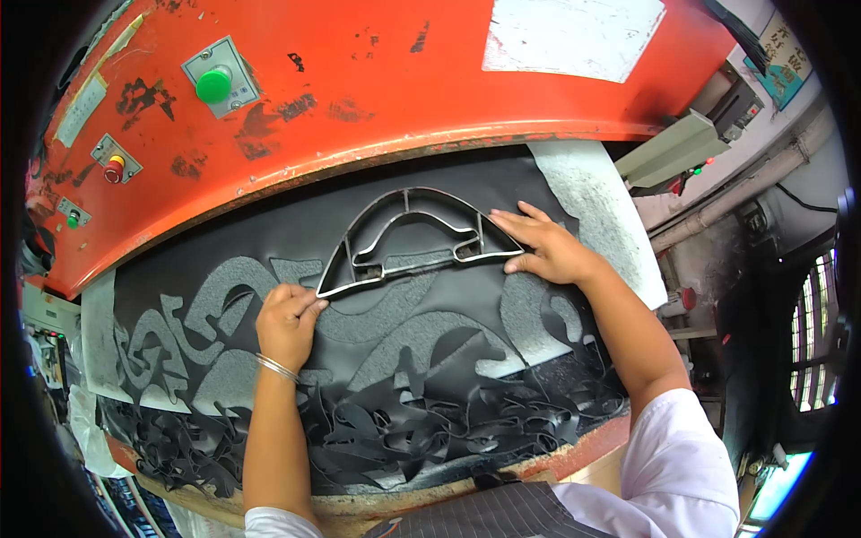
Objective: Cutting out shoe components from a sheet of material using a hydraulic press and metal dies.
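A metal cutting die (417,267), an arched steel frame with cross struts, lies on a black sheet (224,215) that looks like leather. At the die's left corner, my left hand (289,327) is closed, its thumb and fingers pinching the tip. My right hand (552,247) grips the other end, with fingers over the outer curve and the thumb at the lower edge. Curved grey, fuzzy-looking patches (238,287) show in the sheet, left of the die and below it. Tangled black offcuts (404,444) are heaped between the sheet and my body.
An orange-red machine beam (359,99) spans the far side, carrying a green push button (213,86) and a red knob (114,169). Under the sheet lies a pale board (619,224). A grey control box (673,148) juts out at the right, near a wall pipe (731,199).
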Action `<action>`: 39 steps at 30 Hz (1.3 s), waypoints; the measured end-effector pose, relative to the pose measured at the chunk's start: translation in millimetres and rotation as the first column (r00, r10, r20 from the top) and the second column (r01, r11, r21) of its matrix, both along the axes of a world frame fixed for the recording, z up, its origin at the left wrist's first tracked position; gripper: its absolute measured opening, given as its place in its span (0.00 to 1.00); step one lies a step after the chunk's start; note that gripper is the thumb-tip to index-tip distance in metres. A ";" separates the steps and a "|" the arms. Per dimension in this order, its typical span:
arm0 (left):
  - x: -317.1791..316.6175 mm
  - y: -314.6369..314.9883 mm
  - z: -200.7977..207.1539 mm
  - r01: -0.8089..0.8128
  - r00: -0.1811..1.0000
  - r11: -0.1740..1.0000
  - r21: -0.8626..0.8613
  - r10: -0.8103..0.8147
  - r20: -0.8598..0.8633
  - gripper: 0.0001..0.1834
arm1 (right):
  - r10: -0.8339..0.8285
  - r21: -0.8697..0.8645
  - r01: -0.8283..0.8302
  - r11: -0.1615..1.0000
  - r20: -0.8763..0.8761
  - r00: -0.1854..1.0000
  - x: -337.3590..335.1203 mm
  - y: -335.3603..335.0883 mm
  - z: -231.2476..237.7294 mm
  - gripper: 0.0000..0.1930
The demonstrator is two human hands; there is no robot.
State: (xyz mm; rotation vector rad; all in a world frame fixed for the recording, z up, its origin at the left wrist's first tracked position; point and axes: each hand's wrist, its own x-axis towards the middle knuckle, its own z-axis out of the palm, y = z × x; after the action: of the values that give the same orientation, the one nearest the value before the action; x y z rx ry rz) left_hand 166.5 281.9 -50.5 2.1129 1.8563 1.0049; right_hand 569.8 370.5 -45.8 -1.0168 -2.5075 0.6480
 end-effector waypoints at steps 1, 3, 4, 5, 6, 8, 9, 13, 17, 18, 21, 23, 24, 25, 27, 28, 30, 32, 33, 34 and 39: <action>1.1 -1.6 -0.4 -0.004 1.000 1.000 0.001 0.004 -0.005 0.07 | 0.033 0.044 -0.032 0.999 -0.015 0.999 2.9 -0.1 -1.8 0.40; 2.8 -2.8 0.5 -0.024 0.997 0.999 -0.044 0.027 0.073 0.07 | 0.048 0.081 -0.047 0.996 -0.017 0.999 5.9 -0.9 -2.3 0.42; 3.5 -3.3 0.3 -0.014 0.998 1.000 -0.011 0.015 0.065 0.07 | 0.056 0.071 -0.055 0.996 -0.008 0.998 7.2 -1.2 -1.5 0.42; 4.2 -4.7 0.0 -0.015 0.998 1.000 -0.013 0.016 0.063 0.07 | 0.065 0.058 -0.065 0.996 0.003 0.998 7.4 -1.2 -0.5 0.43; 5.0 -5.9 0.2 -0.020 0.998 1.000 -0.010 0.020 0.058 0.07 | 0.059 0.051 -0.060 0.997 0.019 0.998 7.0 -0.9 1.7 0.43; 9.3 -4.4 2.2 -0.014 0.999 1.000 0.022 0.013 0.045 0.08 | 0.044 0.050 -0.046 0.998 0.028 0.999 7.8 -0.1 3.3 0.43; 10.0 -2.1 1.7 -0.012 0.999 1.000 0.015 0.012 0.049 0.08 | 0.030 0.052 -0.032 0.998 0.037 0.999 8.6 0.0 3.5 0.43; 6.5 -0.4 1.6 -0.043 0.997 0.999 0.034 0.040 0.070 0.08 | 0.027 0.038 -0.029 0.999 0.035 0.999 3.9 3.3 2.4 0.44; 3.5 -1.2 -0.6 -0.041 0.995 0.998 0.047 0.037 0.087 0.08 | 0.014 0.012 -0.015 1.000 0.057 0.998 2.2 2.2 2.2 0.43; 3.1 -1.8 -1.9 -0.035 0.995 0.998 0.043 0.031 0.097 0.07 | 0.008 -0.018 -0.007 1.000 0.064 0.998 2.8 1.0 2.9 0.42; -0.6 -4.6 -4.3 -0.017 0.994 0.999 0.044 0.013 0.109 0.07 | -0.087 -0.082 0.096 0.992 0.103 0.991 2.0 -5.9 -0.1 0.42; -8.8 -9.4 -11.0 0.008 0.997 0.997 0.070 -0.014 0.075 0.09 | -0.106 -0.133 0.112 0.985 0.050 0.993 -6.2 -12.9 1.3 0.43; -14.7 -12.4 -9.6 0.020 0.993 0.999 0.026 -0.023 0.114 0.10 | -0.178 -0.066 0.186 0.980 0.109 0.978 -16.0 -21.5 10.6 0.43; -22.1 -16.9 -7.5 0.034 0.988 0.999 -0.018 -0.031 0.153 0.12 | -0.254 0.004 0.256 0.967 0.159 0.954 -25.9 -31.1 20.1 0.43; -36.2 -24.7 13.5 0.027 0.952 0.989 -0.147 0.019 0.305 0.15 | -0.375 0.165 0.366 0.916 0.024 0.927 -33.2 -60.9 44.0 0.41; -57.7 -28.7 15.9 -0.093 0.925 0.992 -0.080 0.116 0.361 0.17 | -0.460 0.289 0.478 0.830 -0.130 0.878 -37.8 -73.2 51.4 0.40; -112.0 -31.2 9.9 -0.270 0.810 0.963 0.009 0.222 0.543 0.20 | -0.499 0.157 0.519 0.840 -0.149 0.854 -64.8 -100.7 54.1 0.38; -184.5 -34.6 6.7 -0.395 0.713 0.918 0.043 0.277 0.644 0.22 | -0.442 0.040 0.456 0.889 -0.189 0.877 -116.2 -114.3 60.6 0.34; -217.9 -37.6 11.7 -0.455 0.702 0.889 0.058 0.318 0.638 0.23 | -0.341 0.082 0.365 0.927 -0.217 0.915 -151.4 -114.9 67.1 0.33; -236.4 -35.7 18.1 -0.504 0.714 0.858 0.100 0.349 0.607 0.25 | -0.316 0.103 0.358 0.928 -0.288 0.904 -176.7 -115.5 75.1 0.32; -319.7 -36.7 64.2 -0.741 0.670 0.513 0.433 0.611 0.422 0.36 | -0.279 0.069 0.397 0.915 -0.603 0.747 -276.4 -106.0 141.3 0.22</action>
State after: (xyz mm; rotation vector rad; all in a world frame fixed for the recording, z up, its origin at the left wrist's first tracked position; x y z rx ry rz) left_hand -153.2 245.3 13.7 1.2862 2.5575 2.1206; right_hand 293.4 264.4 95.5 -0.9810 -1.7468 0.4922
